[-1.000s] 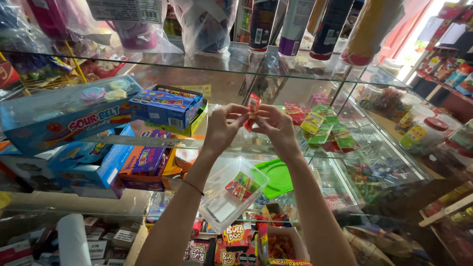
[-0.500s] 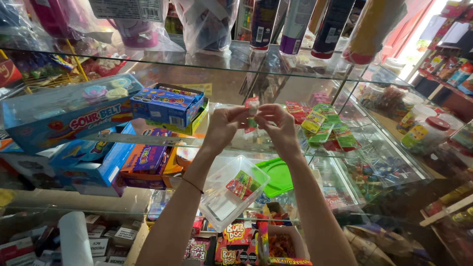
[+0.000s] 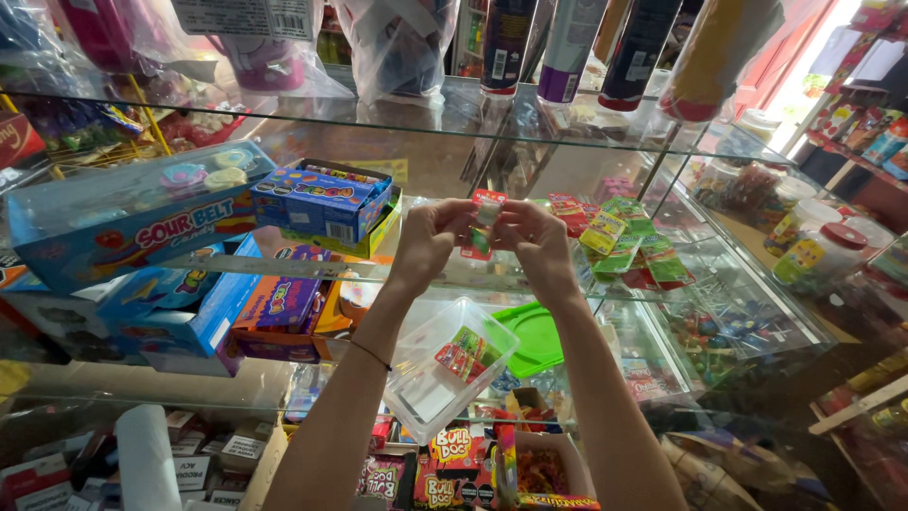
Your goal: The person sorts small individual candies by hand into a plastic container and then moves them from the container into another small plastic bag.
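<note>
Both hands are raised in front of a glass shelf in a shop display. The left hand and the right hand are each closed in a pinch on one small candy packet, red with a green patch, held between them above the shelf edge. The fingers of both hands are curled around the packet's sides; its top end stands clear above the fingertips.

Below the packet, under the shelf, a clear plastic container sits tilted, with a few similar packets inside. A green lid lies just beside the container, on its right. On the shelf, right of the packet, lies a loose row of green and red packets. Left of the packet stands a blue candy box, and further left a long blue box.
</note>
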